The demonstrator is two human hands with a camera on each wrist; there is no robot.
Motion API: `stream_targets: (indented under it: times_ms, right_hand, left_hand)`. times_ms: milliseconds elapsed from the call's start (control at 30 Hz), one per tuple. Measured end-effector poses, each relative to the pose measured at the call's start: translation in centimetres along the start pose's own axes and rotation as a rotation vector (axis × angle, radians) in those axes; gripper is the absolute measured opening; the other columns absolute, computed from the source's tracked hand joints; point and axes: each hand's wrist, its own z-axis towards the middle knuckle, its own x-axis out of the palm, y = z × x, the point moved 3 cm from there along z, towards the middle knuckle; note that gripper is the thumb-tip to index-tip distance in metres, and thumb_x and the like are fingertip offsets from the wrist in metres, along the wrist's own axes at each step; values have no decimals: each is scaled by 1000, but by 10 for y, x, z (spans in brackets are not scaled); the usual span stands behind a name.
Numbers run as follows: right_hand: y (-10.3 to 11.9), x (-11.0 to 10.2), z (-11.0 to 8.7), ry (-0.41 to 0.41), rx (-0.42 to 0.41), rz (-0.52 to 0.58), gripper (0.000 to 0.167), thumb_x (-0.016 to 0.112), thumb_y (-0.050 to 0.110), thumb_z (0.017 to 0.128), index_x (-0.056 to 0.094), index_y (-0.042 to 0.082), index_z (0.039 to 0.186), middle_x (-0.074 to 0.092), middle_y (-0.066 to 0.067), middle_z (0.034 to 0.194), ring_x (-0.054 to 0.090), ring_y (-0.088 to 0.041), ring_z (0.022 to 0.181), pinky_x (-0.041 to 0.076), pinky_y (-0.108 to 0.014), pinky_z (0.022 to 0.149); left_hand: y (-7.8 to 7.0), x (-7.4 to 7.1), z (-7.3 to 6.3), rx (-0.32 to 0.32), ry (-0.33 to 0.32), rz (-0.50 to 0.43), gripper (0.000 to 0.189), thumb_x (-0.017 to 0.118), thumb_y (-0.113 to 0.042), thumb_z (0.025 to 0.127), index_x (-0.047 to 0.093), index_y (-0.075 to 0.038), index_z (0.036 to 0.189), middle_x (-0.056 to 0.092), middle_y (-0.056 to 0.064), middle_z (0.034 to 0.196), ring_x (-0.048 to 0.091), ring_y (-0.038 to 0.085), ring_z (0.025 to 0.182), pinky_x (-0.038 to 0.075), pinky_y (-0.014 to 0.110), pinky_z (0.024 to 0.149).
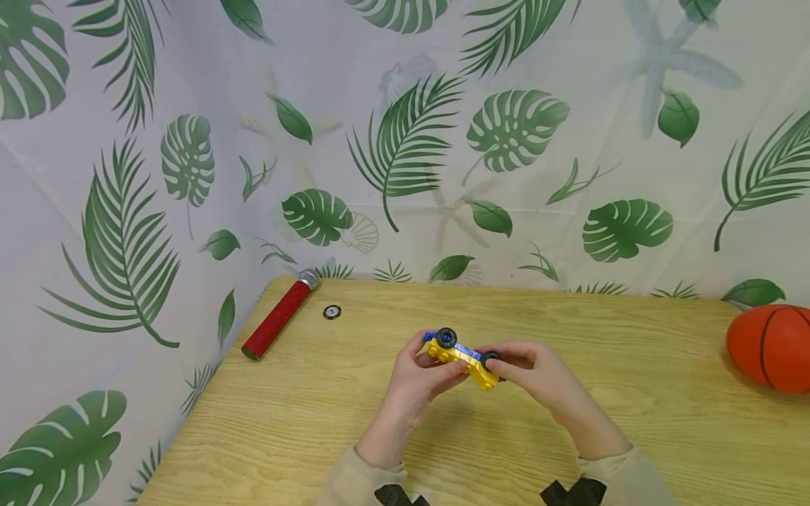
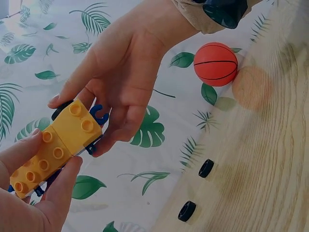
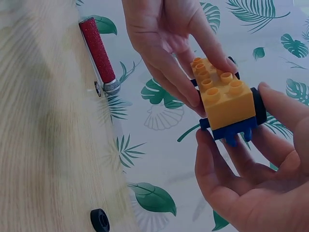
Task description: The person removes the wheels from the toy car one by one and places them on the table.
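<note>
Head view, remote: I log left hand (image 1: pixel 410 383) and right hand (image 1: pixel 545 374) both pinching the yellow-blue toy car (image 1: pixel 469 354) above a wood-grain tabletop (image 1: pixel 285 422), red microphone (image 1: pixel 278 318) toward its left, orange ball (image 1: pixel 773 348) right, leaf-print cloth (image 1: pixel 430 154) behind.

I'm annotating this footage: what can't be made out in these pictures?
Head view: right side of the basketball, cut off by the picture's edge.
Head view: hub details of the loose black wheel near the red microphone, too small.
Right wrist view: part of the toy car, hidden behind the left hand.
Right wrist view: wrist of the right hand, cut off by the picture's edge.
</note>
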Motion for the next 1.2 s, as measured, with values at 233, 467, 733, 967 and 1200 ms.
stream_targets:
  times_ms: [233, 467, 733, 967, 1200]
  right_hand:
    - [-3, 0, 0, -12, 0, -55, 38, 68, 26, 95, 67, -4, 118, 68, -19, 115, 68, -16, 95, 57, -26, 82]
    - [-1, 1, -1, -35, -12, -186, 37, 70, 29, 93, 70, 0, 116, 70, -16, 114, 69, -23, 95, 60, -33, 81]
    - [-2, 4, -2, -48, -36, -239, 33, 70, 25, 93, 71, -1, 113, 71, -16, 111, 71, -22, 92, 61, -30, 76]
    - [-1, 5, -4, -66, 3, -216, 32, 70, 25, 92, 71, -1, 111, 71, -17, 110, 73, -22, 89, 61, -34, 77]
    - [0, 5, -5, -89, 29, -235, 34, 72, 26, 91, 71, -1, 112, 73, -15, 107, 73, -21, 86, 61, -37, 77]
  left_hand:
    - [0, 1, -2, 5, 29, -7, 42, 68, 8, 88, 57, -11, 123, 63, 10, 112, 68, 21, 100, 60, 39, 83]
    - [0, 1, -1, 13, 52, 26, 43, 67, 5, 90, 54, -13, 127, 64, 7, 110, 68, 20, 100, 60, 38, 83]
    - [3, 0, 0, 17, 48, 82, 48, 67, 3, 91, 53, -16, 133, 69, 4, 106, 70, 20, 99, 60, 40, 84]
    - [3, 0, 0, 17, 44, 92, 49, 68, 3, 90, 54, -15, 133, 69, 6, 107, 70, 20, 100, 59, 41, 85]
    - [3, 1, -1, 21, 42, 95, 50, 68, 2, 90, 53, -15, 134, 69, 4, 106, 69, 19, 99, 60, 40, 83]
